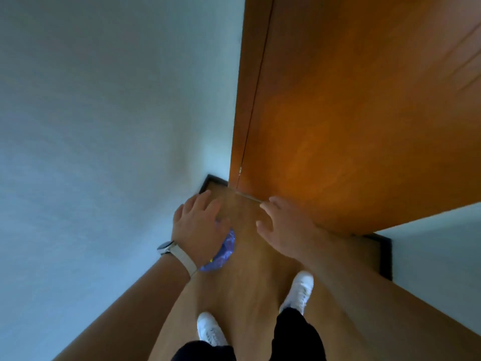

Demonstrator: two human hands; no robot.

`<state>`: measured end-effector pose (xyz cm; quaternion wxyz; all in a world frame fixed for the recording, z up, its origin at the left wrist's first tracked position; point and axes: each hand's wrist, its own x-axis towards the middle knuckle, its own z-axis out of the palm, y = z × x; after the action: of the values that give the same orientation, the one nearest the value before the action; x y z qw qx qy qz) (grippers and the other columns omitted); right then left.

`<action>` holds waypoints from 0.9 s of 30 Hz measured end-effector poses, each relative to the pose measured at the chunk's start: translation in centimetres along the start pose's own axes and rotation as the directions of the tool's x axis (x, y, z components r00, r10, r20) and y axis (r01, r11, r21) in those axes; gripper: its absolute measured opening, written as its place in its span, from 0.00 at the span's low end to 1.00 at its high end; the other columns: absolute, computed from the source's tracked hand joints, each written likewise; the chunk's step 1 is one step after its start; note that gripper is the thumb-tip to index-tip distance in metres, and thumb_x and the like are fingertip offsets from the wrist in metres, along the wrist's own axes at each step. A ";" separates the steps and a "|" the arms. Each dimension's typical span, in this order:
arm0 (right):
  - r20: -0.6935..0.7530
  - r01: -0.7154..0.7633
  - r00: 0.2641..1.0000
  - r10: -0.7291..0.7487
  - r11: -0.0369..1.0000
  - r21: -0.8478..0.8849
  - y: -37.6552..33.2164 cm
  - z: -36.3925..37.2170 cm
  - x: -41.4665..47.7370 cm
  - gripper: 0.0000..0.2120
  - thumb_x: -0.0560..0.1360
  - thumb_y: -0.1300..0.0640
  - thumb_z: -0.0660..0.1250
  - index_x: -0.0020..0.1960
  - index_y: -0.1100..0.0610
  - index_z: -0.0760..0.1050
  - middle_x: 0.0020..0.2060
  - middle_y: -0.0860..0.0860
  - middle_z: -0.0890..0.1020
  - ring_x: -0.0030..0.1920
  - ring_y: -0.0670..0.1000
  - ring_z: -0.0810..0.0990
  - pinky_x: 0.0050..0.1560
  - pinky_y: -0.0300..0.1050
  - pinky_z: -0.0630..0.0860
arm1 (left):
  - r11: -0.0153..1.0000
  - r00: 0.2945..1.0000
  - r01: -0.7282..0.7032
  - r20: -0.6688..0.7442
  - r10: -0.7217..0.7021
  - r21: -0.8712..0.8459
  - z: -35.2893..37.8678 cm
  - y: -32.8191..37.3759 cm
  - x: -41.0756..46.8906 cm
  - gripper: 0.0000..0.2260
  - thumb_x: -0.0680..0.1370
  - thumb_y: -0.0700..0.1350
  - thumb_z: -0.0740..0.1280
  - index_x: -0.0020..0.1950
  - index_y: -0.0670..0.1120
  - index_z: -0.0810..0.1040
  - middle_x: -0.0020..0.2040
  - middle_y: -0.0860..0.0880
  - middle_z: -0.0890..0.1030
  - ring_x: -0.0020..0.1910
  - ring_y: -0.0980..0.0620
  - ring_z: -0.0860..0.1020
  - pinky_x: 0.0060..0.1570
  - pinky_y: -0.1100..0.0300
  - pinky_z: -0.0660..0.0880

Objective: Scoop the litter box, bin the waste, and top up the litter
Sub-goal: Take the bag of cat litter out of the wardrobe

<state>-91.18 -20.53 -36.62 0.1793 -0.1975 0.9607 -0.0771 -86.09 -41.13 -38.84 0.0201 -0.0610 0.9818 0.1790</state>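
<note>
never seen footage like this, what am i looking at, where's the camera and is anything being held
There is no machine here. One camera sits on a person's head and looks forward and down, so you see their own arms and feet from above.

The left hand, with a watch on its wrist, has a blue thing under its palm. It looks crinkly and may be a plastic bag, but the blur hides how it is gripped.

The right hand is open with its fingers spread and holds nothing. It is close to the lower edge of a brown door; whether it touches the door is unclear.

Below are white shoes, dark trousers and a wooden floor, with pale walls on either side.
</note>
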 end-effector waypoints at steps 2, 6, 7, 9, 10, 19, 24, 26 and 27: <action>-0.038 -0.062 0.997 0.062 0.998 -0.006 0.1 -2.2 -3.0 0.26 0.79 0.38 0.52 0.75 0.46 0.61 0.74 0.48 0.62 0.73 0.50 0.61 0.70 0.50 0.62 | 0.995 0.995 -0.098 -0.022 0.098 0.021 -2.6 2.1 -0.5 0.18 0.71 0.54 0.69 0.60 0.51 0.79 0.61 0.46 0.79 0.60 0.40 0.77 0.57 0.42 0.73; -0.105 -0.182 0.978 0.183 0.983 0.017 2.2 -6.3 -8.7 0.27 0.80 0.37 0.49 0.76 0.45 0.58 0.76 0.48 0.58 0.76 0.51 0.56 0.73 0.53 0.57 | 0.970 0.969 -0.244 -0.038 0.244 -0.006 -6.4 7.4 -1.2 0.19 0.74 0.57 0.61 0.64 0.55 0.75 0.65 0.50 0.77 0.63 0.43 0.75 0.60 0.43 0.72; -0.135 -0.199 0.971 0.200 0.980 0.021 3.0 -7.2 -10.2 0.27 0.80 0.37 0.49 0.76 0.45 0.57 0.76 0.48 0.58 0.76 0.51 0.56 0.73 0.53 0.57 | 0.965 0.965 -0.262 -0.027 0.262 -0.012 -7.0 8.7 -1.3 0.20 0.75 0.59 0.60 0.66 0.56 0.74 0.68 0.50 0.75 0.67 0.44 0.72 0.63 0.44 0.70; -0.189 -0.234 0.953 0.235 0.972 0.027 4.7 -8.9 -13.3 0.27 0.79 0.36 0.49 0.75 0.44 0.57 0.76 0.48 0.59 0.76 0.52 0.57 0.73 0.54 0.59 | 0.954 0.954 -0.298 -0.029 0.297 -0.020 -7.8 11.3 -1.6 0.23 0.75 0.61 0.57 0.68 0.56 0.73 0.71 0.50 0.72 0.70 0.46 0.69 0.66 0.43 0.68; -0.218 -0.254 0.942 0.256 0.967 0.033 5.8 -9.7 -14.9 0.26 0.79 0.36 0.49 0.75 0.44 0.58 0.76 0.47 0.60 0.76 0.52 0.57 0.73 0.54 0.60 | 0.948 0.948 -0.317 -0.037 0.316 -0.024 -8.2 12.9 -1.9 0.24 0.76 0.62 0.55 0.69 0.56 0.72 0.72 0.50 0.70 0.71 0.46 0.67 0.68 0.43 0.67; -0.362 -0.482 0.791 0.494 0.866 0.129 17.4 -12.6 -32.9 0.25 0.79 0.37 0.52 0.73 0.45 0.62 0.72 0.46 0.66 0.71 0.51 0.64 0.69 0.52 0.65 | 0.812 0.812 -0.583 0.006 0.583 -0.007 -7.5 32.1 -8.3 0.24 0.79 0.62 0.54 0.74 0.59 0.63 0.76 0.54 0.62 0.75 0.48 0.58 0.71 0.46 0.59; -0.375 -0.605 0.685 0.625 0.774 0.186 24.6 -12.1 -45.3 0.26 0.79 0.38 0.53 0.73 0.47 0.63 0.72 0.48 0.65 0.71 0.52 0.64 0.71 0.53 0.64 | 0.691 0.690 -0.722 0.041 0.723 -0.036 -4.2 45.5 -15.4 0.23 0.80 0.61 0.55 0.75 0.59 0.62 0.77 0.54 0.60 0.76 0.50 0.57 0.71 0.47 0.59; -0.384 -0.645 0.634 0.671 0.733 0.216 27.1 -11.3 -50.1 0.26 0.79 0.38 0.53 0.73 0.47 0.62 0.72 0.48 0.66 0.71 0.52 0.65 0.71 0.53 0.64 | 0.634 0.633 -0.772 0.045 0.773 -0.039 -2.8 50.4 -18.3 0.23 0.80 0.60 0.56 0.74 0.58 0.64 0.76 0.53 0.62 0.75 0.50 0.58 0.71 0.47 0.59; -0.389 -0.663 0.606 0.694 0.710 0.235 28.2 -10.9 -52.3 0.26 0.79 0.38 0.53 0.74 0.47 0.62 0.72 0.47 0.66 0.71 0.52 0.65 0.71 0.53 0.64 | 0.605 0.604 -0.795 0.043 0.796 -0.043 -2.0 52.6 -19.7 0.23 0.80 0.60 0.57 0.74 0.58 0.64 0.76 0.53 0.63 0.75 0.50 0.59 0.70 0.47 0.60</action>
<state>-60.32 27.29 -16.32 -0.0259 0.2110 0.9740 -0.0786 -73.21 9.20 -17.41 -0.0338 0.3865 0.9038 0.1805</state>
